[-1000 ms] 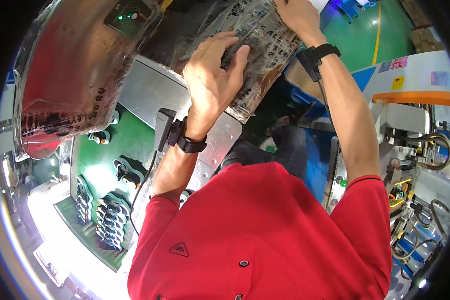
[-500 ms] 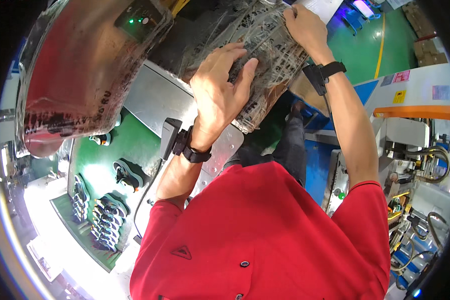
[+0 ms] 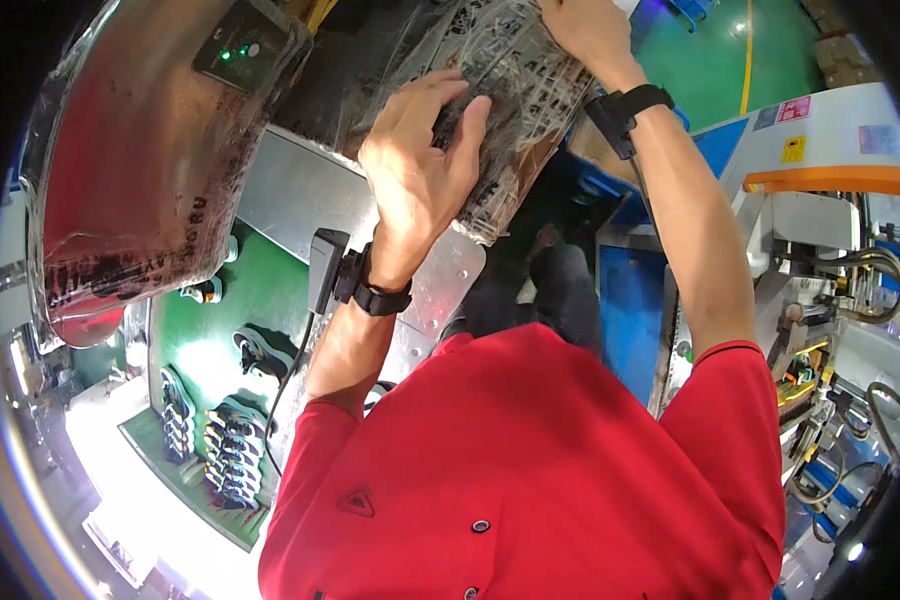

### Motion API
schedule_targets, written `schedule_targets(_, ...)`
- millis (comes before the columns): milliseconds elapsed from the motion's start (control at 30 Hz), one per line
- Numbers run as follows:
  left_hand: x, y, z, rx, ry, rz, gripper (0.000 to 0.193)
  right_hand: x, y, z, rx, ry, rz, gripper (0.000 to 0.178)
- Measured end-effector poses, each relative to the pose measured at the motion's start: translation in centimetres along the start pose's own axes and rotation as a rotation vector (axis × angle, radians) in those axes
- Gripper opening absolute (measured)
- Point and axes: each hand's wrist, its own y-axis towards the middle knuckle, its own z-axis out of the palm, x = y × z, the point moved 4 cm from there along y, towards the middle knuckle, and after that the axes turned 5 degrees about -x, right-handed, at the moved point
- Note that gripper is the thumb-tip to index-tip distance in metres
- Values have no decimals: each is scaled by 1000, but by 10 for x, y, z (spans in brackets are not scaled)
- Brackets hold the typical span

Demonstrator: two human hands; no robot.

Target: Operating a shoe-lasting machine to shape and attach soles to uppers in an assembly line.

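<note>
My left hand is open over a bulky slab covered in crumpled clear plastic wrap with dark printing. Its thumb and fingers are spread apart and hold nothing. Whether the palm rests on the wrap or hovers just above it, I cannot tell. At the slab's far right end is my right hand, cut off by the upper edge of the picture. Its fingertips are out of sight, so any grip is hidden. Both wrists wear black straps with a small dark device.
A big plastic-covered machine head stands at left, with a lit control panel. Beneath the slab is a metal table. Rows of shoes lie on the left. A white machine with an orange bar stands to the right.
Both hands have shifted slightly up and left in the picture, the right one partly out of it. The left hand keeps its spread shape. The surroundings have shifted too.
</note>
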Motion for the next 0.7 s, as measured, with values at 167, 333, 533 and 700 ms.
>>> schedule_targets(167,-1,1,-3,26,-7,2,21,-1,2,-2,-23,10,-13,32)
schedule_targets(333,3,2,-2,36,-24,4,20,0,6,-2,-30,23,-4,32)
schedule_targets(533,2,0,1,13,5,16,22,-2,3,0,-53,27,-26,33)
schedule_targets(700,0,1,-1,-31,-1,36,21,-1,5,-3,-16,29,-40,33)
